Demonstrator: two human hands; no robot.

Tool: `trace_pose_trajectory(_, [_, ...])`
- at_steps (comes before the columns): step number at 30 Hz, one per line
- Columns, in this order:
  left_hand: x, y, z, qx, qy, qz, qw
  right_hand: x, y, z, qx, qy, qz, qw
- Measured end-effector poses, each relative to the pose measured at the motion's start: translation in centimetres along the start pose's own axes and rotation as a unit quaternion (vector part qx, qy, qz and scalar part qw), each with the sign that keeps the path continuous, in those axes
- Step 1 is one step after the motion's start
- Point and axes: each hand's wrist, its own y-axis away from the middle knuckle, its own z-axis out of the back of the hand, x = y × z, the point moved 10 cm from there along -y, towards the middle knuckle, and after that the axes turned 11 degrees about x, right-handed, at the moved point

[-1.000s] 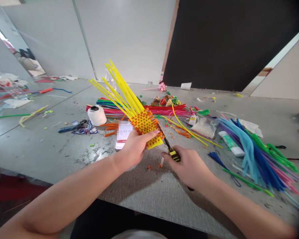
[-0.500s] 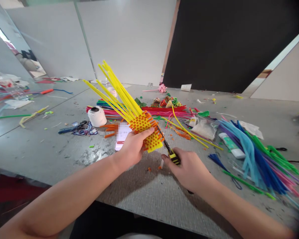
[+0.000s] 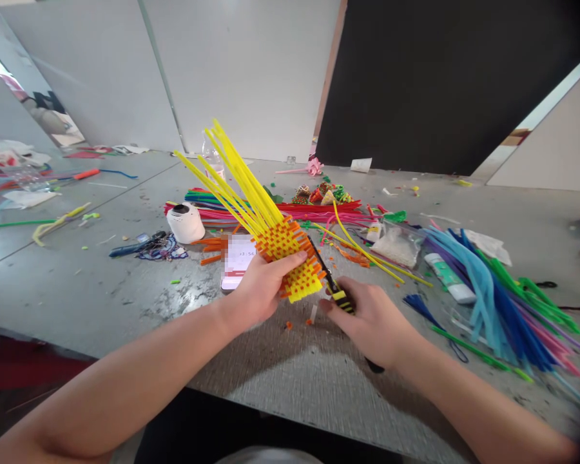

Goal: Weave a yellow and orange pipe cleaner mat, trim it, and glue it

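Note:
A woven yellow-and-orange pipe-cleaner panel is tilted in front of me, with long yellow stems fanning up to the left. My left hand is closed on it, thumb across its face. In my right hand I grip a slim dark tool with a black-and-yellow handle. Its narrow end points up along the panel's right edge, beside the short orange ends; whether it touches them I cannot tell. The tool's exact kind is unclear, since my fingers cover much of it.
Behind the panel lie a phone, a white thread cone and bundled red pipe cleaners. Blue bundles, a white-and-green tube and a clear bag are at right. Pliers rest at left.
The panel and my left hand have shifted slightly right and down in view. My right hand and the tool have also moved a little right, with the tool's narrow end still near the panel's edge.

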Motion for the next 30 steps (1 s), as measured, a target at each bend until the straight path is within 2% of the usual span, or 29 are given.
trace_pose_trajectory(7, [-0.49, 0.17, -0.70, 0.014, -0.005, -0.004, 1.000, 0.36, 0.01, 0.28, -0.005, -0.010, 0.016, 1.000])
trace_pose_trajectory(17, [-1.03, 0.21, -0.15, 0.021, -0.025, -0.020, 0.999, 0.27, 0.26, 0.30, 0.006, -0.001, 0.018, 1.000])
trace_pose_trajectory(30, [-0.59, 0.45, -0.76, 0.028, -0.022, -0.002, 0.999, 0.62, 0.37, 0.47, -0.008, -0.004, 0.027, 1.000])
